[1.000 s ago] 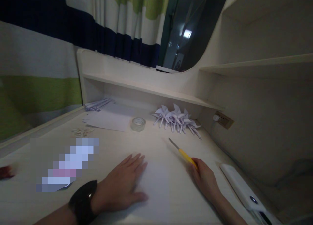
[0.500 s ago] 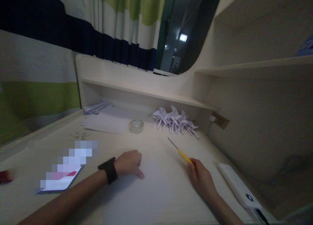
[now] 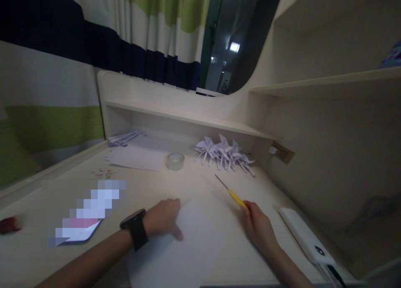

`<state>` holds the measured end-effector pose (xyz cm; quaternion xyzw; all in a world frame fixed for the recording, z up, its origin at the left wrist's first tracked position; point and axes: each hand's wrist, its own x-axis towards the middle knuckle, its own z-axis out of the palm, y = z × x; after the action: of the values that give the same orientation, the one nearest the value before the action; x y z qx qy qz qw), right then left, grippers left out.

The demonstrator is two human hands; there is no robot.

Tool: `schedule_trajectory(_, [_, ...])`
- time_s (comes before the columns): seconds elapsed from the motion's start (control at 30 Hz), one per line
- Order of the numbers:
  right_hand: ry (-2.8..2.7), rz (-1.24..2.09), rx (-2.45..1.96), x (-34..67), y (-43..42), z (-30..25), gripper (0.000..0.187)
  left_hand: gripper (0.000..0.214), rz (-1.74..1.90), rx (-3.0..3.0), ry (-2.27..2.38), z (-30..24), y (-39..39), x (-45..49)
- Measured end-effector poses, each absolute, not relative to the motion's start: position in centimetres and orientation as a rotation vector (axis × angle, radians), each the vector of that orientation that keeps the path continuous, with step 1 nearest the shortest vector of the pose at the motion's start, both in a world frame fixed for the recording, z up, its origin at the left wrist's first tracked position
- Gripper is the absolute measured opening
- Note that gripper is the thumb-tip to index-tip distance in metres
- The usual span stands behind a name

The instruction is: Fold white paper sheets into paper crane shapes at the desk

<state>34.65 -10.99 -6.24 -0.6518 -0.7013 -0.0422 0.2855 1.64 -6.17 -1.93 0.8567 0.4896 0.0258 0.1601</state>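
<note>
My left hand (image 3: 164, 218), with a black watch (image 3: 135, 226) on its wrist, rests over the left edge of a white paper sheet (image 3: 191, 246). Its thumb is spread away from the bent fingers and touches the sheet. In my right hand (image 3: 258, 226) is a yellow craft knife (image 3: 236, 198); its thin blade points up and left, over the desk. This hand lies to the right of the sheet, apart from it.
Behind are a clear tape roll (image 3: 175, 161), several paper pinwheels (image 3: 222, 151), stacked paper (image 3: 138, 154) and rolled paper sticks (image 3: 125, 138). A phone (image 3: 84, 233) with a blurred screen lies left, with small bits (image 3: 103, 173) behind it. A white power bank (image 3: 305, 233) lies right.
My left hand has shifted slightly toward me and to the left, and the sheet has turned a little under it. My right hand with the craft knife has hardly moved.
</note>
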Motion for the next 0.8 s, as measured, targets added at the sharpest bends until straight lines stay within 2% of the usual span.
schedule_trajectory(0.1, [-1.872,-0.102,-1.732,34.7,-11.0,-6.2,0.034,0.031,0.152,2.441,1.33,-1.7,-5.4,1.3])
schedule_trajectory(0.17, [-1.86,-0.091,-1.728,34.7,-11.1,-6.2,0.035,0.025,0.277,2.397,1.294,-1.6,-4.9,1.2])
schedule_trajectory(0.37, [-1.652,0.009,-1.732,34.7,-11.0,-5.8,0.044,0.038,0.88,1.686,1.194,-2.1,-3.5,1.8])
schedule_trajectory(0.53, [-1.396,0.346,-1.685,35.2,-11.3,-4.8,0.051,0.043,1.023,1.157,1.162,-2.9,-3.4,2.0])
schedule_trajectory(0.67, [-1.279,0.745,-1.708,35.1,-12.5,-4.8,0.057,0.043,1.11,1.128,1.256,-3.4,-3.9,2.0])
schedule_trajectory(0.8, [-1.273,0.891,-1.682,34.6,-14.0,-4.9,0.056,0.041,1.163,1.085,1.24,-4.0,-4.4,2.1])
